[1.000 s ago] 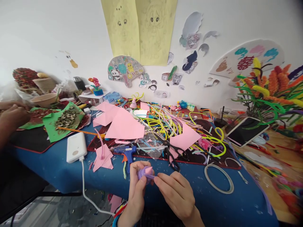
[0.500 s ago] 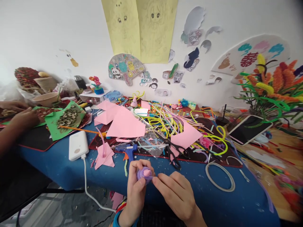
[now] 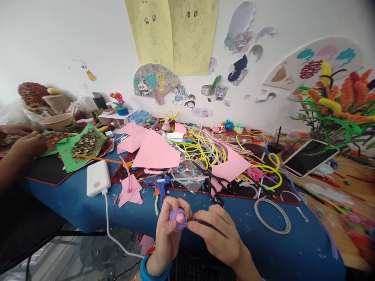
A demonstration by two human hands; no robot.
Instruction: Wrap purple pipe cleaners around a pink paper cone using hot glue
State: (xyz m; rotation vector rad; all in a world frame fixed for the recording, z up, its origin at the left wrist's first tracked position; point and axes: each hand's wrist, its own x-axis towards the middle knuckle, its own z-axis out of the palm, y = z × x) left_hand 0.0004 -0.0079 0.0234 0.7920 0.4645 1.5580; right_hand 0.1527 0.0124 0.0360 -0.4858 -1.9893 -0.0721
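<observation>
My left hand (image 3: pixel 166 238) is closed around a purple fuzzy coil (image 3: pixel 173 215) with a pink pointed tip (image 3: pixel 180 217) at its middle. The coil looks like a pipe cleaner wound round a pink paper cone; its underside is hidden in my palm. Beside it, my right hand (image 3: pixel 222 236) pinches the purple pipe cleaner (image 3: pixel 185 224) where it leaves the coil. Just beyond my hands lie a blue glue gun (image 3: pixel 158 180) with an orange trigger and black-handled scissors (image 3: pixel 215 187).
Pink paper (image 3: pixel 156 152), a tangle of pipe cleaners (image 3: pixel 202 146) and a ring of tape (image 3: pixel 272 230) cover parts of the blue table. A white power bank (image 3: pixel 98 177) trails a cable toward me. At far left another person's hand (image 3: pixel 31 146) works by green paper (image 3: pixel 66 156).
My right fingers have shifted their grip on the purple strand, which now shows running between them. The coil has turned slightly, its pink tip facing me more. The view has tilted a little.
</observation>
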